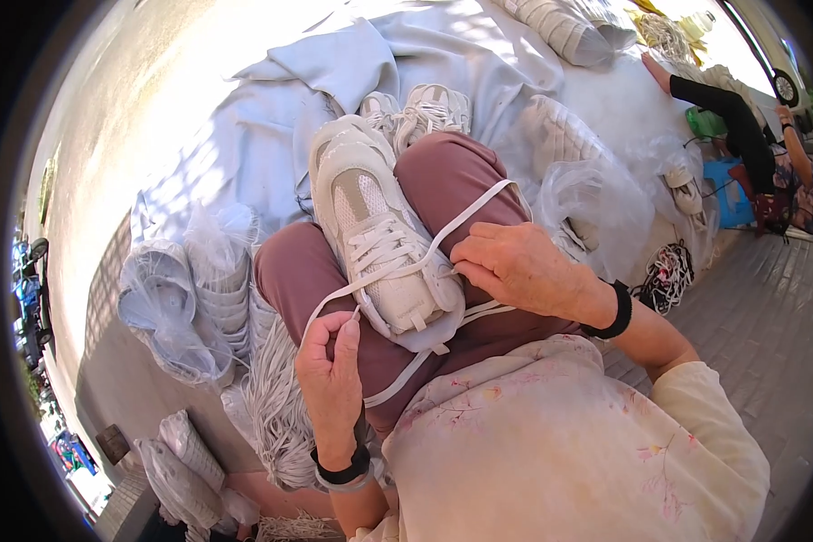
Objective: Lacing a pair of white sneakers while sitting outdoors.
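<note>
A beige-white sneaker (370,230) lies across my lap between my knees, its toe pointing away from me and its heel toward me. A white shoelace (472,208) is threaded across its tongue, with long loose stretches out to both sides. At the sneaker's left edge, my left hand (328,384) pinches the lace between thumb and forefinger. My right hand (522,271) is closed in a pinch on the lace beside the right edge of the shoe opening; its fingertips partly hide the lace there. One lace stretch arches over my right knee.
Two more sneakers (432,110) stand beyond my knees on a pale blue sheet (443,54). A thick bundle of white laces (285,406) hangs at my left. Plastic-wrapped shoe stacks (176,307) lie left and right. Another person (799,185) sits at far right, near a blue stool (724,191).
</note>
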A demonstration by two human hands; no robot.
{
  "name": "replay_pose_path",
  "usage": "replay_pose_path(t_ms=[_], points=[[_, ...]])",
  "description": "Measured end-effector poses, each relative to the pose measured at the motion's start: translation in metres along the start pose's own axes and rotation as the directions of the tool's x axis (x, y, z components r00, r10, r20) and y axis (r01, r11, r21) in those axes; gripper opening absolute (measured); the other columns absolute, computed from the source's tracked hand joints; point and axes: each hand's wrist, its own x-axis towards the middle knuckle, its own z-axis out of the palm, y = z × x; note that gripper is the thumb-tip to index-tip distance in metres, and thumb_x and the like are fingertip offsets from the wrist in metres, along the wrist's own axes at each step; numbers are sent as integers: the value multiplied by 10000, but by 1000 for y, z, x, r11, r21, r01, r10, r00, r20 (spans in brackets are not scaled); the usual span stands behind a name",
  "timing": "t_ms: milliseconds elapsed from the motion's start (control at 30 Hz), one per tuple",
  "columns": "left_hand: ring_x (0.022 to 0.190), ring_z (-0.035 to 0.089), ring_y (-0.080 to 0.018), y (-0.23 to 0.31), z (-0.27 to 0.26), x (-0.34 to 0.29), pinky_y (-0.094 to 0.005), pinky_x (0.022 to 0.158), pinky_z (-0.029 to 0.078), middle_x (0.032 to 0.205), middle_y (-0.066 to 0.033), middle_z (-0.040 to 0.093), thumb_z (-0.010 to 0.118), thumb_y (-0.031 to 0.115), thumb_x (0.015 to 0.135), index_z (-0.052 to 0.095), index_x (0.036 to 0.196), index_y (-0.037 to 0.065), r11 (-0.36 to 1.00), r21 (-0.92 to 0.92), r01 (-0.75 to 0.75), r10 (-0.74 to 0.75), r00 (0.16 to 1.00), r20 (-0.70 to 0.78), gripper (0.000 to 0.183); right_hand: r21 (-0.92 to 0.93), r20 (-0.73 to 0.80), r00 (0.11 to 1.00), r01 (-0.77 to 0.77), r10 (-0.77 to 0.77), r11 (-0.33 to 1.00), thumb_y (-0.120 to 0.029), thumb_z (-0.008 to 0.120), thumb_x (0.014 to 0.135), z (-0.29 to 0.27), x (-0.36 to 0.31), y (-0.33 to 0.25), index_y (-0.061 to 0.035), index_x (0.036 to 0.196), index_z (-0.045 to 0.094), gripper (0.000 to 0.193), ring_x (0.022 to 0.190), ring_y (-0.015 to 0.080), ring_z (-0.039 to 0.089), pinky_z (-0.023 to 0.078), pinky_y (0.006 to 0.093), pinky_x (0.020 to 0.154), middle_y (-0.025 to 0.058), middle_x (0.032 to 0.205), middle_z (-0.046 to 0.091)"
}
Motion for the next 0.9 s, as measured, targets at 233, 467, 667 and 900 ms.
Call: replay_pose_path(t_ms=[233, 467, 667, 900], points=[[831, 588, -145, 11, 8, 12, -271, 787, 456, 871, -59, 644, 587, 73, 932, 648, 989, -17, 918, 281, -280, 308, 949, -64, 123, -277, 128, 985, 144, -112, 950, -168, 659, 809, -7, -11, 0, -95, 775, 598, 101, 763, 236, 574, 456, 359, 663, 60, 818, 497], [720, 577, -317, 31, 2, 22, -379, 661, 455, 832, -154, 577, 582, 61, 904, 633, 972, 14, 819, 483, -309, 318, 946, 66, 97, -348, 137, 976, 209, -171, 914, -74, 659, 719, -3, -10, 1, -82, 816, 594, 117, 772, 228, 540, 439, 336, 709, 60, 844, 494], [706, 567, -312, 31, -6, 33, -373, 656, 449, 819, -148, 570, 576, 87, 920, 619, 949, 6, 847, 417, -329, 297, 944, 142, 96, 141, -4, 1000, 5, -5, 990, -44, 609, 847, 1, 0, -4, -20, 862, 593, 33, 745, 298, 591, 478, 384, 671, 112, 846, 565], [719, 561, -246, 31, -9, 40, -329, 696, 457, 813, -126, 599, 574, 109, 932, 603, 930, -31, 914, 319, -250, 225, 968, 113, 144, 159, 27, 999, -33, 29, 987, -96, 622, 857, 1, 7, -2, -6, 919, 648, 112, 784, 320, 618, 498, 391, 704, 129, 820, 618]])
